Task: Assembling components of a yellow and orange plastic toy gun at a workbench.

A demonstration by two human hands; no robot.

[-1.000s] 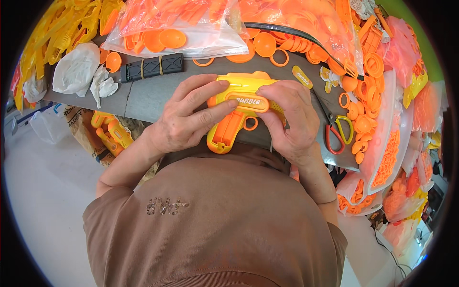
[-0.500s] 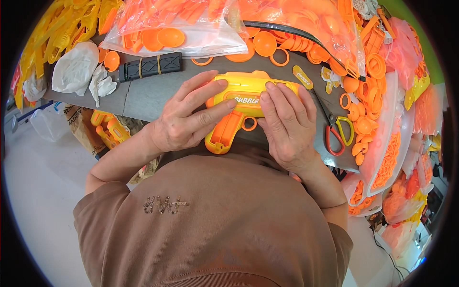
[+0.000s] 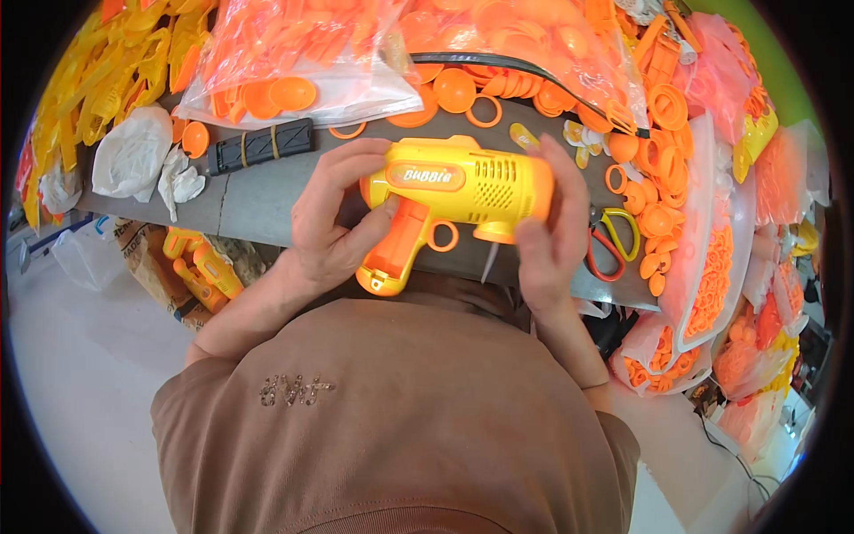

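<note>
Bright light covered the table (image 3: 258, 200), throwing glare on a clear plastic bag (image 3: 365, 91). The right hand (image 3: 558, 240) looked slightly blurred. Fisheye distortion bowed the table's edge, and black filled the corners beyond a softer rim.

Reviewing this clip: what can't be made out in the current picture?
Head view:
- yellow toy blaster: far side, hidden by its own body.
- right hand: fingers motion-blurred; whether they touch the blaster's front is unclear.
- scissors: blades, hidden mostly by that hand.
- clear bags of orange parts: tops, cut off by the upper edge.
</note>
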